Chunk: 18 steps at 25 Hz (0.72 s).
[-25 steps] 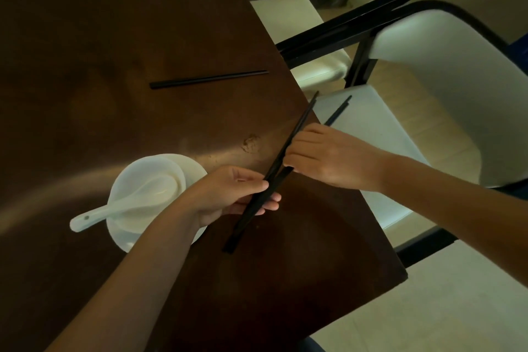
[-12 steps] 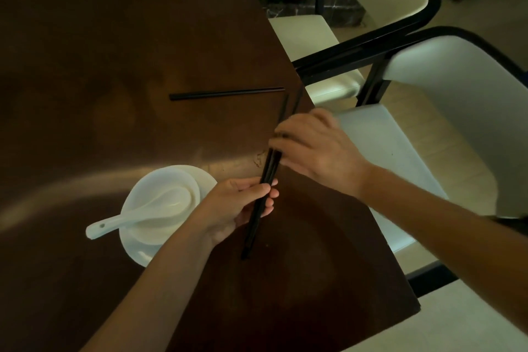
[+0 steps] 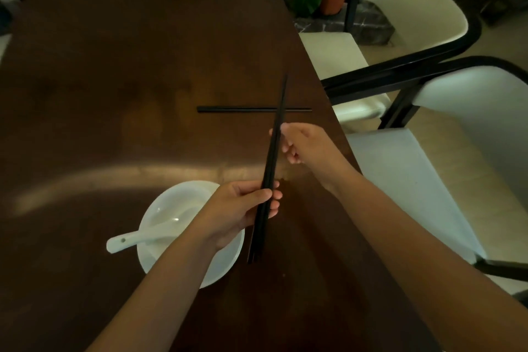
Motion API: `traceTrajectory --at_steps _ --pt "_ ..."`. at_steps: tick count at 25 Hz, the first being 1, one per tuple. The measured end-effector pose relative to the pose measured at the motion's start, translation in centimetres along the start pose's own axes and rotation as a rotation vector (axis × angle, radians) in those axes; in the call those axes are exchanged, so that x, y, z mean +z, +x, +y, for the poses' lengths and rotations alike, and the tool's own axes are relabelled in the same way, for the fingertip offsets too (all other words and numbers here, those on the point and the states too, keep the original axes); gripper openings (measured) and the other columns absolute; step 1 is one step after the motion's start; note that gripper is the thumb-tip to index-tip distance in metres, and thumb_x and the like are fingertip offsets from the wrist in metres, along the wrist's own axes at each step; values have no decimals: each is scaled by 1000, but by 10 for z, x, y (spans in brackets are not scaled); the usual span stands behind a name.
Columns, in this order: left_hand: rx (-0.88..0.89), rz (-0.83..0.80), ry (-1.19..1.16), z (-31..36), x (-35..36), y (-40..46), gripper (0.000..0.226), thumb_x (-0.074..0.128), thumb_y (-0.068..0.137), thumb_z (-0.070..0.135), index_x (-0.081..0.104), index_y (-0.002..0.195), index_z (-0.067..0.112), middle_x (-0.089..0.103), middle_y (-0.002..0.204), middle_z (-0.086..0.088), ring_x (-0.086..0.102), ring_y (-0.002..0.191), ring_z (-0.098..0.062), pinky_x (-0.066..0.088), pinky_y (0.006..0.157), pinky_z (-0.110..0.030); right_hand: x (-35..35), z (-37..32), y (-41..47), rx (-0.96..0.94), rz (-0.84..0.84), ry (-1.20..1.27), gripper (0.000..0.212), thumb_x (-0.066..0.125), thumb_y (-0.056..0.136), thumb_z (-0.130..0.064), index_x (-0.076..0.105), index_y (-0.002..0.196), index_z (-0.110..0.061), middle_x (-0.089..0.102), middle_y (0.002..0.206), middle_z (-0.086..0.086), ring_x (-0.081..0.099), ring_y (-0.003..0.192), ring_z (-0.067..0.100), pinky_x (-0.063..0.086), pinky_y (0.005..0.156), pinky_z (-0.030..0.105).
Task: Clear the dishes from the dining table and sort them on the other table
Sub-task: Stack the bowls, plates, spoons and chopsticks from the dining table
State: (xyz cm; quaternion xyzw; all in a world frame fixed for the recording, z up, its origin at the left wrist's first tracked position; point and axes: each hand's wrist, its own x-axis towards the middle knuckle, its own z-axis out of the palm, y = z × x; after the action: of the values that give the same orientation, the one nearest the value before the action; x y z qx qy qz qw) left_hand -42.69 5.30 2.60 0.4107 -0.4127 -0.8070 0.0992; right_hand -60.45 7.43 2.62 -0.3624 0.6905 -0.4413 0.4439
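Dim indoor light over my dining table (image 3: 114,66), its dark top nearly black at the near corners. A pale curved band of glare crosses the wood just beyond my white bowl (image 3: 160,208), which shows small highlights. My right hand (image 3: 303,146) is smeared at the fingers. The chairs (image 3: 414,0) at right are brighter and bow with wide-angle distortion.

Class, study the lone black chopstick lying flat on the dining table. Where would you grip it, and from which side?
Probably pinch the lone chopstick from above at its right end, nearest the table edge and the right hand. It lies flat and thin, crosswise to the viewer, so fingertips must close across its width. The left hand already holds chopsticks.
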Motion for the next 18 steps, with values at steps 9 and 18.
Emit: traceTrajectory --at_steps 9,18 --pt "91 194 -221 38 -57 8 19 51 88 3 66 99 5 70 76 -3 67 69 -12 58 66 -24 -8 33 143 -247 57 -1258 44 52 90 -23 45 132 -12 48 134 11 40 124 30 36 100 44" --pt "107 265 -280 51 -73 23 19 50 89 3 65 101 6 70 80 -5 67 71 -13 59 71 -25 -21 52 147 -365 96 -1138 15 55 89 -21 59 102 -15 60 104 7 53 101 26 39 86 38"
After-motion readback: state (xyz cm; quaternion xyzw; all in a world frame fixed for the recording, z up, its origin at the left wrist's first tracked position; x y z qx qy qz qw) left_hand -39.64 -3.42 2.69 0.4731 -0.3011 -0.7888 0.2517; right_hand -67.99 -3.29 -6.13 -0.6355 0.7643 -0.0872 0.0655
